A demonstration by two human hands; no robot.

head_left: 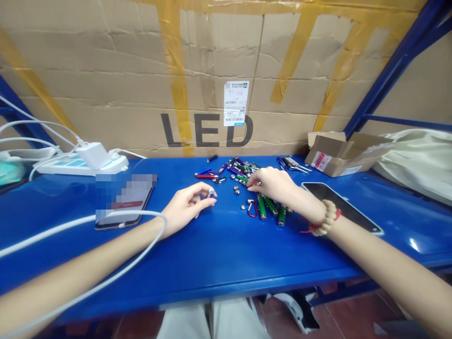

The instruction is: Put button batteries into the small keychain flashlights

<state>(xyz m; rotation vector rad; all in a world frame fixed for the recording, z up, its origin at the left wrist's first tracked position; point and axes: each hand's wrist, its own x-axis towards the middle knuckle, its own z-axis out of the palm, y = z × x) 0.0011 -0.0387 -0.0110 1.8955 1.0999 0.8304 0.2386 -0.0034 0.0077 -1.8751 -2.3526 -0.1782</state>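
My left hand point(189, 205) is closed, with a small purple-and-silver metal flashlight point(210, 193) between thumb and fingers; its silver end points up. Over the right part of a pile of small metal flashlights, my right hand point(270, 182) has its fingertips pinched together, and what they hold is hidden. The pile has purple, green and black tubes point(240, 165). Small silver round pieces like button cells point(236, 189) lie just left of my right hand. Below that hand are several green tubes point(262, 207) and a red carabiner point(252, 208). A red tube point(207, 177) lies beyond my left hand.
A phone point(141, 200) lies at left, with a white cable point(148, 213) arching over it and my left forearm. Another phone point(339, 205) is partly behind my right wrist. A power strip point(56, 165), a small open carton point(334, 155) and a big cardboard box point(134, 94) stand behind.
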